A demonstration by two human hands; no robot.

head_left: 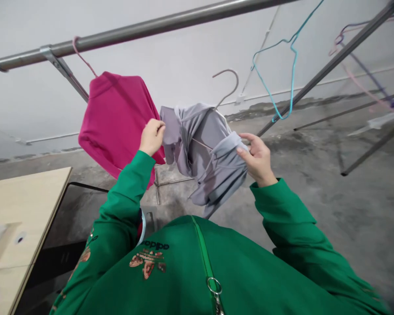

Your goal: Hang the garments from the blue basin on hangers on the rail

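Observation:
A grey garment (225,155) with a drawstring is spread between my hands in the head view, partly draped over a light-coloured hanger (233,83). The hanger's hook stands free of the rail. My left hand (153,136) is closed on the garment's left edge, close to the pink top. My right hand (256,158) pinches the right edge, thumb on the near side. Folds hide most of the hanger's body. Left of the garment, a bright pink long-sleeved top (116,118) hangs from the rail on a pink hanger (85,59).
A metal rail (151,25) crosses above. On the right are a blue wire hanger (293,65), a slanted dark pole (335,63), and purple and pink hangers (364,72). A wooden tabletop (29,192) lies at left, beside a dark surface (75,214). Concrete floor (315,183) spreads below.

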